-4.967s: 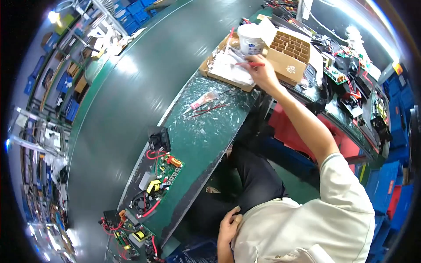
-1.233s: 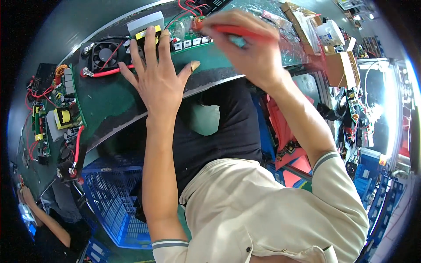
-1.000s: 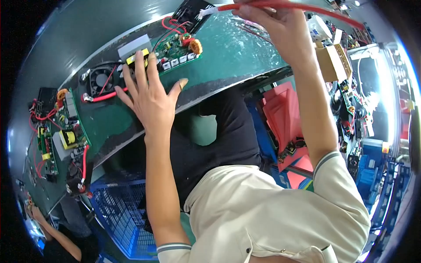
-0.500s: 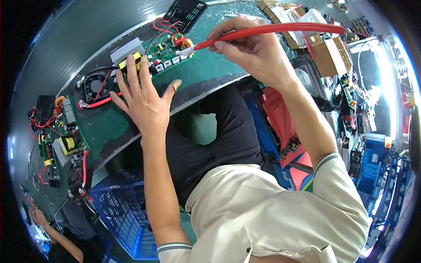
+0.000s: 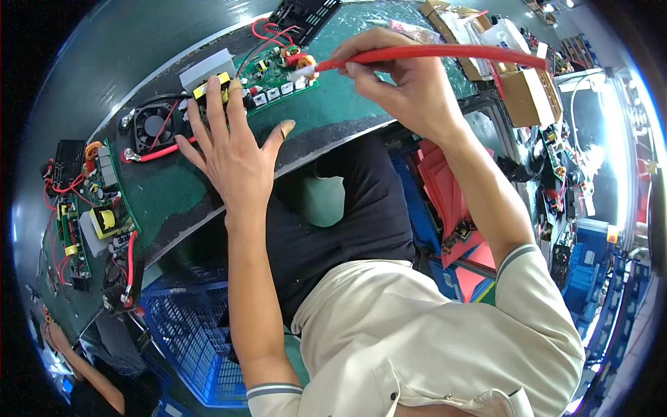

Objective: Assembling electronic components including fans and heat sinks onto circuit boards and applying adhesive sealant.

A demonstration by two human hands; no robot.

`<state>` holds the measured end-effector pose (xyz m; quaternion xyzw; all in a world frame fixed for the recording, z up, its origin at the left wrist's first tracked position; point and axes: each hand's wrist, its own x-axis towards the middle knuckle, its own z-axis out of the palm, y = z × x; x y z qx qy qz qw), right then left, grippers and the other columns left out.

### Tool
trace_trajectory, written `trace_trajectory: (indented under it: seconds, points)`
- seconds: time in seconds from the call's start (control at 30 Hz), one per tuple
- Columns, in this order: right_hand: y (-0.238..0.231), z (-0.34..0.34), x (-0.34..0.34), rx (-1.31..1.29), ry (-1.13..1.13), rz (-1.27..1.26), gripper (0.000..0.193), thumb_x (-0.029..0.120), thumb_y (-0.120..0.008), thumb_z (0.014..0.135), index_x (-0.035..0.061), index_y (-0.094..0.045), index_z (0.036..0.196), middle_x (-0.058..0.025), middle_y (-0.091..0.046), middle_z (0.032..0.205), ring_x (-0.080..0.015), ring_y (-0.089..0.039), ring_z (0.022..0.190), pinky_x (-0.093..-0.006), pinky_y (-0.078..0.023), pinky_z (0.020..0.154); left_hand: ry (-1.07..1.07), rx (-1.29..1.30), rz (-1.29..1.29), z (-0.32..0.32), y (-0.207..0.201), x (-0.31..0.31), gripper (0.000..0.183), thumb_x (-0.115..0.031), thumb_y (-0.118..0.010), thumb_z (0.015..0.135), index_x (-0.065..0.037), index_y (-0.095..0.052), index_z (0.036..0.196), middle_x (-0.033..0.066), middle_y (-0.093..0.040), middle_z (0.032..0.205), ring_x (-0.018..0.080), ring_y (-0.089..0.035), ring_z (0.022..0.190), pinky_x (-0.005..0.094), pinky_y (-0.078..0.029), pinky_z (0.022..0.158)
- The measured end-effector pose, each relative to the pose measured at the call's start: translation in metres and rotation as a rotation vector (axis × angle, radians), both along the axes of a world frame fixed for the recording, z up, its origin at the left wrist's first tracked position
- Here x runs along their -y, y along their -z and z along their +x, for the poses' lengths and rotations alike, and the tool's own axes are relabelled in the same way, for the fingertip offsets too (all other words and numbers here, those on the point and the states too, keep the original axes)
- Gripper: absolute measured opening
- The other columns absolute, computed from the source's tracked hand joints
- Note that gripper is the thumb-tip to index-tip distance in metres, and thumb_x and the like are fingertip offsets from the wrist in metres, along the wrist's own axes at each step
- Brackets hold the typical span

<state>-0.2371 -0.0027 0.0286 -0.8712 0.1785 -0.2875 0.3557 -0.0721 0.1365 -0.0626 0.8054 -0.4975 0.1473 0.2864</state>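
Observation:
A green circuit board with red wires, white blocks and a small coil lies on the green conveyor belt. My left hand rests flat on the belt, fingers spread, its fingertips touching the board's left end beside a yellow part and a black fan. My right hand grips a long red-handled brush. The brush's white bristle tip touches the board near the coil.
Two more circuit boards with red wires lie further left on the belt. Cardboard boxes stand at the upper right. A blue plastic crate sits below the belt. Another person's arm shows at lower left.
Five seconds ago my right hand reached to the far boxes. Since then both hands came to the board, and in the last second the brush tip came down onto the board.

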Motion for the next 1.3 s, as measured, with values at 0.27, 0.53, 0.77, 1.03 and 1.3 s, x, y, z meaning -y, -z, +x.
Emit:
trace_trajectory:
  seconds: [0.27, 0.53, 0.77, 1.03, 1.3]
  points:
    - [-0.004, 0.013, -0.008, 0.030, -0.016, -0.038, 0.017, -0.002, -0.061, 0.085, -0.0010, -0.064, 0.101, -0.0066, -0.065, 0.094, -0.0126, -0.063, 0.087, -0.0256, -0.053, 0.076, -0.002, -0.015, -0.002, 0.001, 0.003, -0.001, 0.083, -0.052, -0.074, 0.070, -0.015, -0.044, 0.138, 0.0018, -0.032, 0.151, 0.0361, -0.027, 0.137, 0.0684, -0.020, 0.104]
    - [-0.006, 0.026, -0.019, 0.047, -0.028, -0.060, 0.020, -0.007, -0.061, 0.082, 0.0001, -0.064, 0.101, -0.0072, -0.065, 0.097, -0.0125, -0.063, 0.090, -0.0250, -0.052, 0.079, 0.010, -0.031, -0.021, 0.001, 0.004, -0.003, 0.082, -0.053, -0.073, 0.070, -0.017, -0.045, 0.138, 0.0007, -0.032, 0.150, 0.0363, -0.027, 0.138, 0.0694, -0.020, 0.103]
    - [-0.011, 0.030, -0.024, -0.093, -0.084, -0.135, 0.016, -0.004, -0.062, 0.082, 0.0002, -0.065, 0.097, -0.0049, -0.066, 0.093, -0.0129, -0.063, 0.088, -0.0264, -0.051, 0.078, 0.014, -0.042, -0.028, 0.002, 0.001, -0.003, 0.080, -0.050, -0.075, 0.069, -0.017, -0.046, 0.135, 0.0002, -0.032, 0.150, 0.0369, -0.028, 0.137, 0.0699, -0.020, 0.103]
    - [-0.003, 0.039, -0.017, -0.072, -0.146, -0.328, 0.018, -0.004, -0.063, 0.081, 0.0010, -0.065, 0.098, -0.0068, -0.066, 0.096, -0.0161, -0.065, 0.090, -0.0281, -0.052, 0.077, 0.012, -0.055, -0.028, 0.004, 0.004, 0.000, 0.081, -0.047, -0.077, 0.068, -0.017, -0.044, 0.136, -0.0004, -0.032, 0.150, 0.0361, -0.028, 0.137, 0.0699, -0.021, 0.103]
    - [0.001, 0.044, -0.025, -0.059, -0.172, -0.336, 0.019, -0.006, -0.065, 0.078, 0.0028, -0.066, 0.094, -0.0084, -0.066, 0.093, -0.0206, -0.065, 0.085, -0.0295, -0.052, 0.076, 0.001, -0.086, -0.035, 0.001, 0.005, -0.004, 0.084, -0.042, -0.080, 0.066, -0.018, -0.042, 0.136, -0.0015, -0.033, 0.148, 0.0347, -0.029, 0.137, 0.0702, -0.022, 0.103]
